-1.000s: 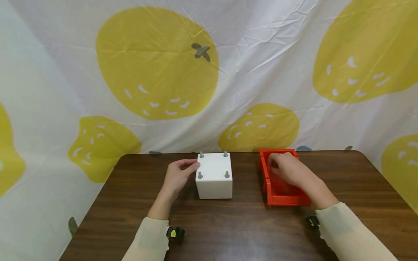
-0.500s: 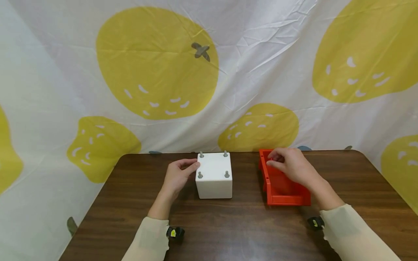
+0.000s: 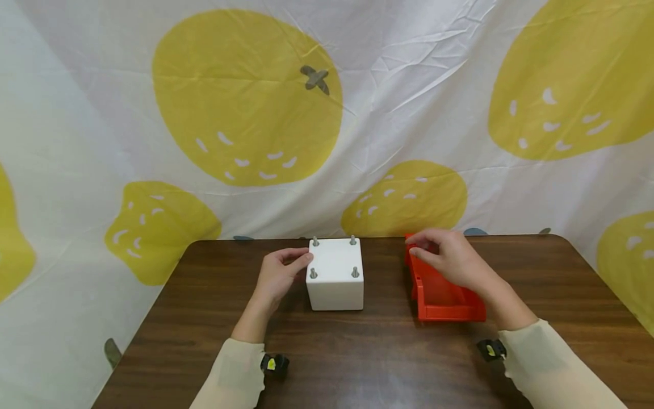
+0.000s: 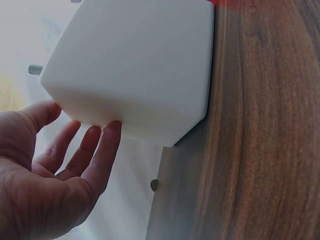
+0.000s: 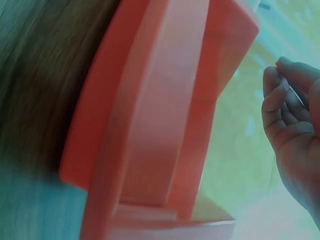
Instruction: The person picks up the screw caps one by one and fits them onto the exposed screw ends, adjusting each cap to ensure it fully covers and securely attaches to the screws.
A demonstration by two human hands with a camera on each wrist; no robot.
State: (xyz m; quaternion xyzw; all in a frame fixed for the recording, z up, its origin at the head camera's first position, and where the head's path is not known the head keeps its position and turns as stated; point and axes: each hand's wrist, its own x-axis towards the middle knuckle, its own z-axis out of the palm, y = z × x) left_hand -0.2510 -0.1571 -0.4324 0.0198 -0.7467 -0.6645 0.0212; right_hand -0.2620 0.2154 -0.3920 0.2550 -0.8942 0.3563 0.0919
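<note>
Tabletop (image 3: 378, 352): dark brown wood grain, rounded far corners, soft sheen on the near part. Backdrop: white cloth (image 3: 409, 85), creased, printed with large yellow fruits (image 3: 245, 102). White block (image 3: 334, 295): on the tabletop's far half, left of the red bin (image 3: 452, 313); bolts (image 3: 355, 272), four, at its top corners. Left grip (image 3: 277, 276): relaxed, fingertips against the block's left side. Right grip (image 3: 453, 258): over the bin, thumb and fingers close together; cannot tell whether closed on anything.

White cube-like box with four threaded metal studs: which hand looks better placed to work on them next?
Probably the right hand: it hovers by the open red plastic bin, apart from the white box. The left hand touches the box's left side, perhaps steadying it.
</note>
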